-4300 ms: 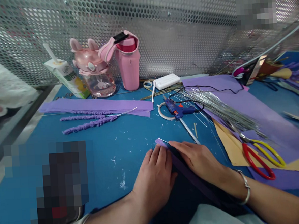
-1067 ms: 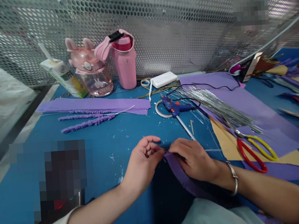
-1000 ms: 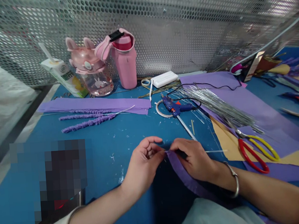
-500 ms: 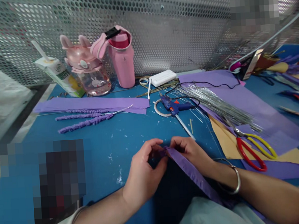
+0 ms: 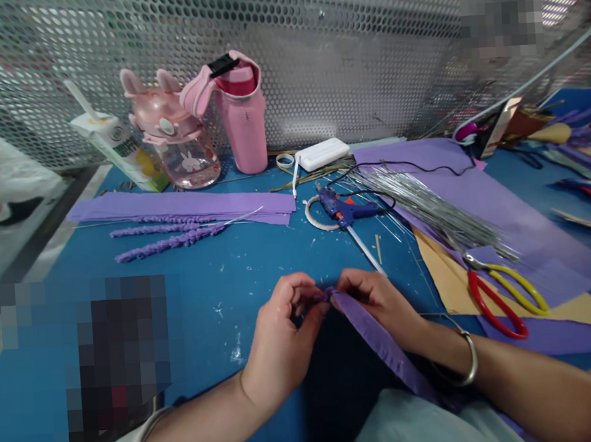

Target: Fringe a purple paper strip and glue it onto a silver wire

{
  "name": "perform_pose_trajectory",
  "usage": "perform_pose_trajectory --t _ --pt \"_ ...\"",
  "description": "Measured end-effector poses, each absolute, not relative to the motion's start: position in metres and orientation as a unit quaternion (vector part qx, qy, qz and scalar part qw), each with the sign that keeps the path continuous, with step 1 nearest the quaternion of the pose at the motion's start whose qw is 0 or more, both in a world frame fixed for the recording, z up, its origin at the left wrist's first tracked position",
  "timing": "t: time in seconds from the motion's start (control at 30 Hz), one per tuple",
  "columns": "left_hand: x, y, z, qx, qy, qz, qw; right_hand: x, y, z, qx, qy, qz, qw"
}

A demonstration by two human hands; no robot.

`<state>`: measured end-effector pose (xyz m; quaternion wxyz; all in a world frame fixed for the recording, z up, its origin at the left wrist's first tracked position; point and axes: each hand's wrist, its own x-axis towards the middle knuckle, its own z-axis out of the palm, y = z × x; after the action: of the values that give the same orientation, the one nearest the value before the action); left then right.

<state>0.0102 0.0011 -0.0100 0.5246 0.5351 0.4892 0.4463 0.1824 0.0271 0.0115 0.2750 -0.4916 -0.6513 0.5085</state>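
Observation:
Both hands meet at the front middle of the blue table (image 5: 219, 279). My left hand (image 5: 282, 335) pinches the rolled tip of a long purple fringed foam strip (image 5: 377, 339). My right hand (image 5: 380, 299) grips the same strip just behind the tip, fingers closed on it. The strip trails back toward my lap on the right. A thin wire may run inside the roll, but I cannot make it out.
Two finished purple sprigs (image 5: 169, 242) and a stack of purple strips (image 5: 184, 204) lie at the left. A blue glue gun (image 5: 345, 211), a bundle of silver wires (image 5: 425, 206), red-and-yellow scissors (image 5: 505, 298), pink bottles (image 5: 241, 114), a juice carton (image 5: 118, 152) and a perforated metal screen (image 5: 345, 58) surround them.
My hands went from pressing the strip flat on the table to lifting its end. The fingers have closed in and the tip is now rolled tighter between both hands.

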Motion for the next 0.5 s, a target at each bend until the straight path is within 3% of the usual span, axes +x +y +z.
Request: perform_pose_trajectory --t 0.2,0.33,0.5 --pt "0.009 -0.001 -0.003 0.433 0.479 0.436 0.626 0.191 0.026 0.009 -0.392 -0.82 0.278 0.311" --pt "0.01 0.004 -0.004 0.426 0.496 0.369 0.661 0.192 0.024 0.006 -0.335 -0.871 0.236 0.272" --pt "0.012 0.003 -0.011 0.451 0.491 0.38 0.641 0.196 0.033 0.021 -0.349 -0.886 0.196 0.232"
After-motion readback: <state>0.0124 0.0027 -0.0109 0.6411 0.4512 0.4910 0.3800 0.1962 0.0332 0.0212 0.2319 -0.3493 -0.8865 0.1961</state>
